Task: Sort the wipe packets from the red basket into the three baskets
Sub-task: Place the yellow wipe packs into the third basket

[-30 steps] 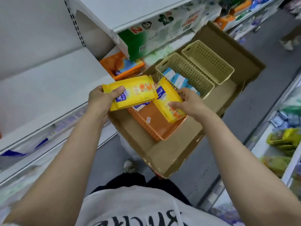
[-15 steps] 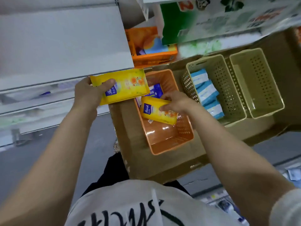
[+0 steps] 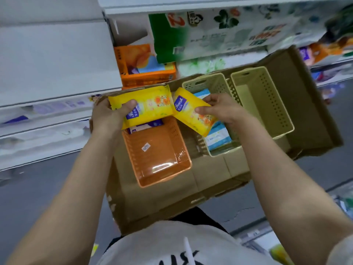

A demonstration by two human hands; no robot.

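Two yellow wipe packets lifted clear, neither yet dropped into a basket.

The left hand (image 3: 107, 119) grips a flat yellow plastic wipe packet (image 3: 147, 106) over the far end of the orange-red perforated plastic basket (image 3: 162, 161), where purple-labelled packets (image 3: 145, 125) remain. The right hand (image 3: 222, 109) pinches a second yellow packet (image 3: 193, 113), tilted, above the gap between that basket and the middle beige slotted basket (image 3: 221, 152), which holds pale blue packets (image 3: 217, 136). The far-right beige basket (image 3: 267, 104) looks bare, so the yellows likely belong there; next, both hands would need to carry rightward over the cardboard tray (image 3: 172, 203) and let go.
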